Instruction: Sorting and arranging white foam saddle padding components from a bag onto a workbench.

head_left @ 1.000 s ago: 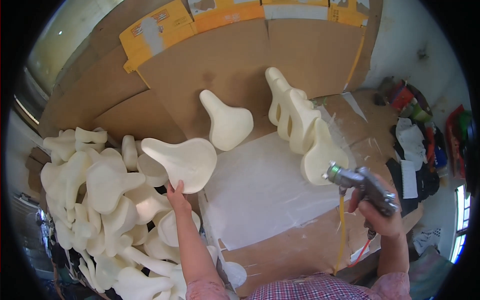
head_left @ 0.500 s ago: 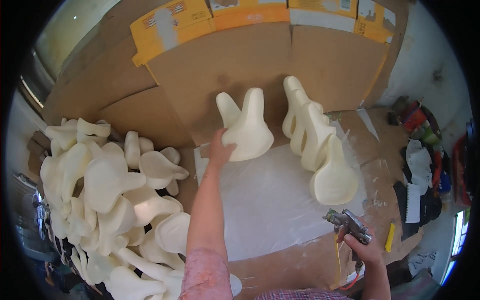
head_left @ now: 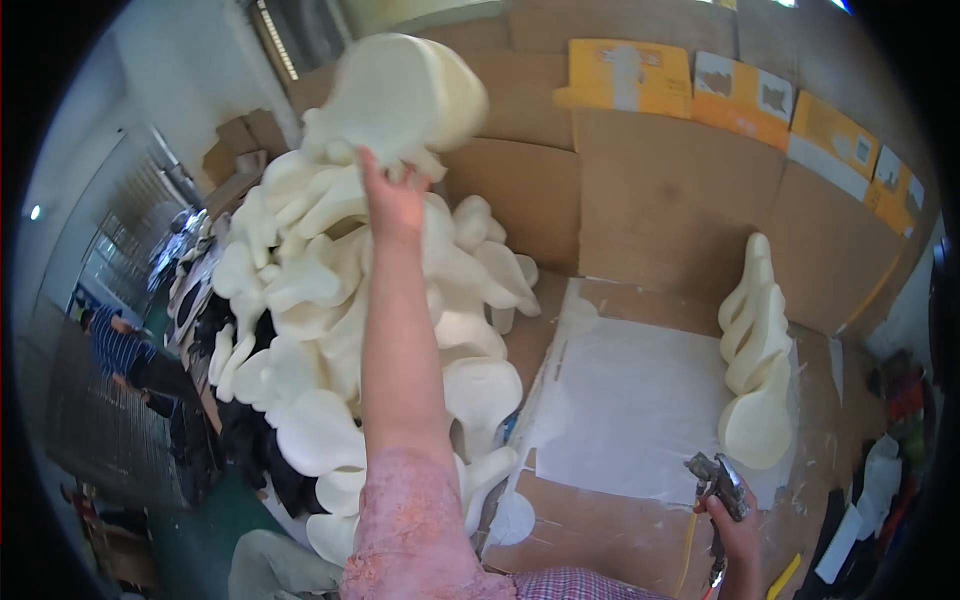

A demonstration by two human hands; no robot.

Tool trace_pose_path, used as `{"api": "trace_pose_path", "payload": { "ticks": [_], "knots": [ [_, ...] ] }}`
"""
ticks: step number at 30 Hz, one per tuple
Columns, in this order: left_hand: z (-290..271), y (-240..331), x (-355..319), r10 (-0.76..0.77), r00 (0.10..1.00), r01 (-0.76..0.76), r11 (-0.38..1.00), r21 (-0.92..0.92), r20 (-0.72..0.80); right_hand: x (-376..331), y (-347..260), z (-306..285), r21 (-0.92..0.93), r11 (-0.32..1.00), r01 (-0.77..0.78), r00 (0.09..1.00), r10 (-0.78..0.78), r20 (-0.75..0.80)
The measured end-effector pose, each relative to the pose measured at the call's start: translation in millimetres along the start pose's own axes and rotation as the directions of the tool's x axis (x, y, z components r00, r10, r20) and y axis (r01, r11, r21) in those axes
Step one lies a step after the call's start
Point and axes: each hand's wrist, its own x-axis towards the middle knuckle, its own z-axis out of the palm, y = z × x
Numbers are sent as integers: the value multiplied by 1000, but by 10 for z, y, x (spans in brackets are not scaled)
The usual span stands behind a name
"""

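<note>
At the top of the heap, my left hand (head_left: 397, 200) is closed on the narrow end of a cream foam bicycle saddle (head_left: 385, 95), which is blurred by motion. A second saddle edge appears to show behind it; my fingers are partly hidden. Beneath my left arm lies a big pile of similar foam saddles (head_left: 310, 275). My right hand (head_left: 738, 530), low on the right, grips a metal spray gun (head_left: 722, 480) with a hose below its handle. Several foam saddles stand in a row (head_left: 755, 350) beyond the gun, the nearest one (head_left: 757, 425) with its broad end toward me.
A whitish sheet (head_left: 630, 410) covers part of the cardboard work surface. Cardboard panels (head_left: 670, 190) with yellow box pieces (head_left: 630, 75) rise behind. A yellow cutter (head_left: 785, 577) lies at the lower right. Another person (head_left: 130, 355) in a striped shirt is at the far left.
The view has turned left. My left hand has moved from the sheet to the heap, and the two saddles that stood there are gone from it. My right hand still grips the spray gun.
</note>
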Motion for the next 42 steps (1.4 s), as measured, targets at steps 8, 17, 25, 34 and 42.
{"api": "trace_pose_path", "payload": {
  "ticks": [8,17,25,34,42],
  "knots": [
    [-380,-645,-1265,-232,946,189,962,196,227,-1057,-271,-391,-187,974,131,982,-153,-111],
    [-240,-2343,-3515,-894,448,730,381,567,24,-2370,-363,-1158,-297,949,-110,868,-54,-493],
    [783,-3720,-4067,-883,468,472,204,858,-48,-2183,-511,-1714,-73,988,139,797,-155,-584],
    [704,-3834,-4358,-890,450,303,233,924,77,-2017,-415,-2468,-124,992,-21,933,-25,-360],
    [-86,-2642,-4145,-754,643,552,339,762,-130,-1282,-589,-2721,-113,980,161,936,-188,-297]
  ]
}}
